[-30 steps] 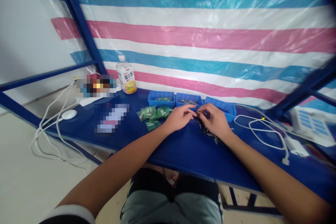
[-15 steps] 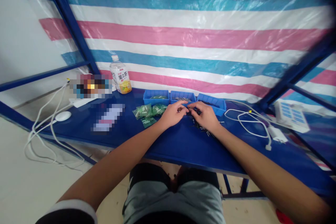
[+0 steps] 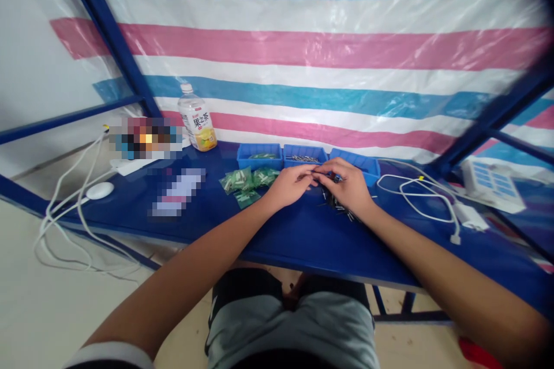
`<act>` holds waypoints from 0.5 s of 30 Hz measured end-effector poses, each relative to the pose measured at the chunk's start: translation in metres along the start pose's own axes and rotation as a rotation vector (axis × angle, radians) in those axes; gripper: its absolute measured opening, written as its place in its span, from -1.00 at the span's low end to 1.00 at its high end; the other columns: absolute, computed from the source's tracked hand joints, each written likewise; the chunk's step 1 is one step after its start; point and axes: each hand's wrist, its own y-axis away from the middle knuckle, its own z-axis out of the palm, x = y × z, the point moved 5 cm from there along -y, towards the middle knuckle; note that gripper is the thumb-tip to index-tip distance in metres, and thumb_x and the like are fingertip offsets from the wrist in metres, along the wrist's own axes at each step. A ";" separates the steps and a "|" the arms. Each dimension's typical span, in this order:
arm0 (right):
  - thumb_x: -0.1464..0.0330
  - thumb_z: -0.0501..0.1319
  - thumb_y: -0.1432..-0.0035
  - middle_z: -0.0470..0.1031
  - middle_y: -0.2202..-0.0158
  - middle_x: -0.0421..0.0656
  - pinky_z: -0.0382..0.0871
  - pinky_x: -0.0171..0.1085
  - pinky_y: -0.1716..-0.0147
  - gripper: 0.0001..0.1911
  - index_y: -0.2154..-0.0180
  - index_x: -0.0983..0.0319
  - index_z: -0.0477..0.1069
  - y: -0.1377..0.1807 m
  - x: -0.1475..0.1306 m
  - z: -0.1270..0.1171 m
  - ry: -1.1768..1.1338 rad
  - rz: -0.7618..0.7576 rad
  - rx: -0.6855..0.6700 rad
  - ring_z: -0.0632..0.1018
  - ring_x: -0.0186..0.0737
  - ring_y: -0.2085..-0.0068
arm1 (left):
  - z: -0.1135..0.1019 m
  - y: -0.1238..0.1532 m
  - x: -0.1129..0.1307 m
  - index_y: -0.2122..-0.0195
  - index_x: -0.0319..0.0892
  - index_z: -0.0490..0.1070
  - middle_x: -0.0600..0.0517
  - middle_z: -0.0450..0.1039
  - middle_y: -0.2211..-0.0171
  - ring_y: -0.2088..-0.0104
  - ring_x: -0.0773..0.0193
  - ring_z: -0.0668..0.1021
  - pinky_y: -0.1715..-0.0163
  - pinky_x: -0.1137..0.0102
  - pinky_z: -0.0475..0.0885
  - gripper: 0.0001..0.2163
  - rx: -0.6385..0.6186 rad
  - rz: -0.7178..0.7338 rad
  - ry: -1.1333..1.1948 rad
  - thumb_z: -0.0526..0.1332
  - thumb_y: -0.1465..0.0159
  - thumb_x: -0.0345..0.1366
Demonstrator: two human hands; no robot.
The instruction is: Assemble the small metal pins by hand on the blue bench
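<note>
My left hand point(image 3: 293, 184) and my right hand point(image 3: 345, 181) meet above the blue table, fingertips pinched together. Whatever sits between the fingers is too small and covered to name. Under my right hand lies a loose pile of thin dark and silver pin-like pieces point(image 3: 341, 206). Just behind the hands stand three blue bins: the left bin point(image 3: 259, 165) with green pieces in it, the middle bin point(image 3: 298, 165) with silver pin-like pieces, and the right bin point(image 3: 373, 168), partly covered by my right hand. Left of my left hand are several green plastic packets point(image 3: 246, 181).
A drink bottle point(image 3: 198, 121) stands at the back left, near a blurred-out object and a white power strip point(image 3: 130, 164). White cables hang off the table's left side. On the right lie a white cable with an adapter point(image 3: 471, 216) and a white box with blue panels point(image 3: 491, 184).
My right hand has lifted slightly from the pile and its fingertips now meet those of my left hand. The view has shifted a little.
</note>
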 end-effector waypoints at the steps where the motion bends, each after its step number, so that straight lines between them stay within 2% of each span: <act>1: 0.25 0.34 -0.33 0.65 0.18 -0.08 0.51 -0.13 0.22 -0.87 0.15 0.13 0.62 0.000 0.001 0.000 -0.007 0.002 -0.004 0.62 -0.10 0.22 | 0.001 -0.001 -0.002 -0.21 -0.27 0.49 -0.20 0.65 0.02 0.13 0.17 0.70 0.13 0.29 0.63 -0.61 0.001 -0.016 0.031 0.16 -0.38 -0.44; 4: 0.28 0.36 -0.30 0.63 0.22 -0.10 0.48 -0.17 0.31 -0.90 0.17 0.15 0.61 0.001 0.003 0.002 -0.018 0.018 -0.023 0.58 -0.15 0.32 | -0.001 -0.003 -0.007 -0.19 -0.25 0.53 -0.18 0.64 -0.03 0.09 0.14 0.70 0.02 0.22 0.62 -0.62 0.031 -0.043 0.073 0.21 -0.36 -0.43; 8: 0.33 0.35 -0.29 0.66 0.21 -0.12 0.52 -0.15 0.20 -0.86 0.11 0.13 0.61 0.003 0.006 0.007 -0.063 0.046 -0.074 0.64 -0.11 0.22 | -0.008 -0.003 -0.007 -0.18 -0.25 0.55 -0.19 0.65 -0.03 0.08 0.10 0.70 -0.09 0.12 0.58 -0.62 0.070 -0.038 0.056 0.31 -0.34 -0.33; 11: 0.31 0.33 -0.29 0.69 0.16 -0.13 0.55 -0.13 0.15 -0.77 0.03 0.12 0.60 0.004 0.011 0.009 -0.109 0.121 -0.088 0.68 -0.09 0.16 | -0.013 -0.003 -0.005 -0.20 -0.25 0.54 -0.20 0.65 -0.03 0.11 0.09 0.71 -0.07 0.09 0.60 -0.59 0.089 -0.059 0.088 0.34 -0.34 -0.26; 15: 0.26 0.32 -0.30 0.68 0.17 -0.11 0.57 -0.13 0.18 -0.77 0.03 0.14 0.60 0.004 0.011 0.008 -0.116 0.157 -0.061 0.67 -0.09 0.17 | -0.019 -0.005 -0.005 -0.13 -0.26 0.57 -0.20 0.66 0.01 0.09 0.07 0.71 -0.03 0.11 0.62 -0.59 0.125 -0.075 0.162 0.40 -0.31 -0.18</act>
